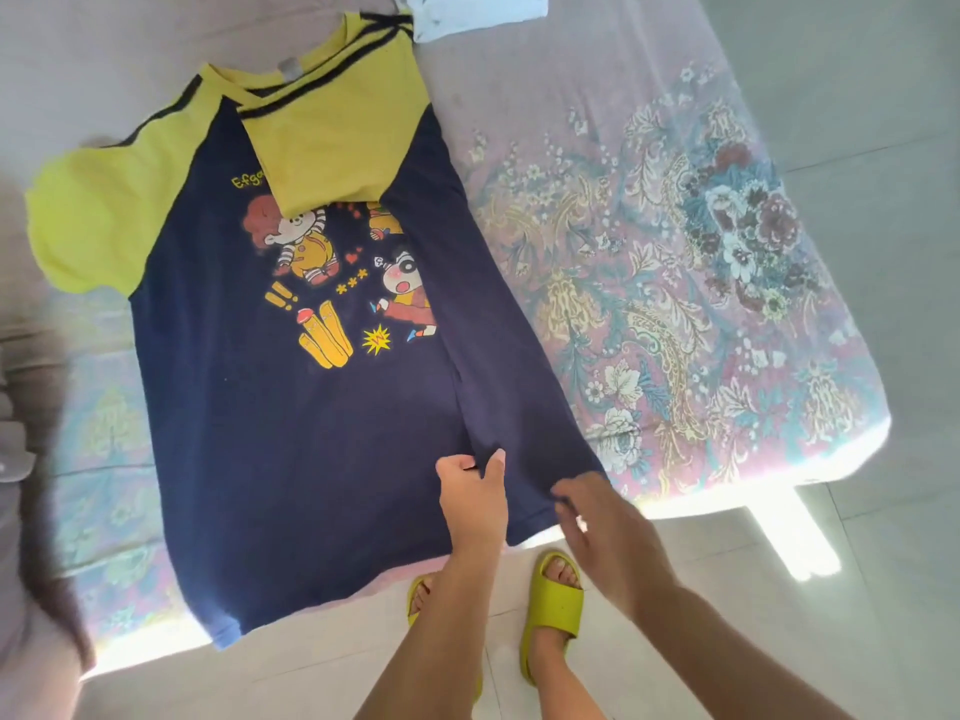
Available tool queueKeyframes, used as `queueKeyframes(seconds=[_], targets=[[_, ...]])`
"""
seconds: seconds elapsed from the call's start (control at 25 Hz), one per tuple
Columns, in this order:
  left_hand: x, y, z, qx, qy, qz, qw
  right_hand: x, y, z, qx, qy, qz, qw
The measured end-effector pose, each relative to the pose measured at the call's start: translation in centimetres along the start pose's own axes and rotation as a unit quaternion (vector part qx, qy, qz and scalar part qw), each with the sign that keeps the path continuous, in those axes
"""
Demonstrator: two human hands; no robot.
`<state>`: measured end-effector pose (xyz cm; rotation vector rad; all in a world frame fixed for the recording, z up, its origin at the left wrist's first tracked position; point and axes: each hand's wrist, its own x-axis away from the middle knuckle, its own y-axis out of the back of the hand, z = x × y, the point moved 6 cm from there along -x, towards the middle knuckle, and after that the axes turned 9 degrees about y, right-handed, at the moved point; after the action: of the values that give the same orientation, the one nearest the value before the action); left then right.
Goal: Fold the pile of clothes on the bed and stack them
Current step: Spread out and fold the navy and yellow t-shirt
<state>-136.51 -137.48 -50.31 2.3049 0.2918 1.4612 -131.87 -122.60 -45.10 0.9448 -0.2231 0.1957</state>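
Both hands at the T-shirt point(291, 418) hem — left hand point(475, 498) pinching a fold, right hand point(605, 532) loose-fingered beside it.

Single head view, worn, looking steeply down, close over bed point(675, 252) edge and floor point(883, 615).

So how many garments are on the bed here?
2: the navy and yellow T-shirt spread mid-bed, and a pale folded garment at the top edge, cut off; others may lie out of view.
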Motion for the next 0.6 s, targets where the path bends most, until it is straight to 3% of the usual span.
queueKeyframes(seconds=[0.12, 0.24, 0.36, 0.6], targets=[[0.4, 0.4, 0.3, -0.001, -0.053, -0.022, 0.998, -0.9, 1.1, -4.0, -0.067, -0.169, -0.083, 0.98], [0.3, 0.7, 1.4, -0.005, -0.084, -0.019, 0.996, -1.8, 0.7, -5.7, -0.164, -0.263, -0.072, 0.948], [0.1, 0.3, 2.1, -0.033, -0.086, 0.009, 0.996, -2.3, 0.1, -5.7, -0.159, -0.264, 0.003, 0.951], [0.1, -1.1, 2.9, -0.066, -0.067, 0.065, 0.993, -0.8, 0.1, -6.9, -0.139, -0.291, -0.015, 0.946]])
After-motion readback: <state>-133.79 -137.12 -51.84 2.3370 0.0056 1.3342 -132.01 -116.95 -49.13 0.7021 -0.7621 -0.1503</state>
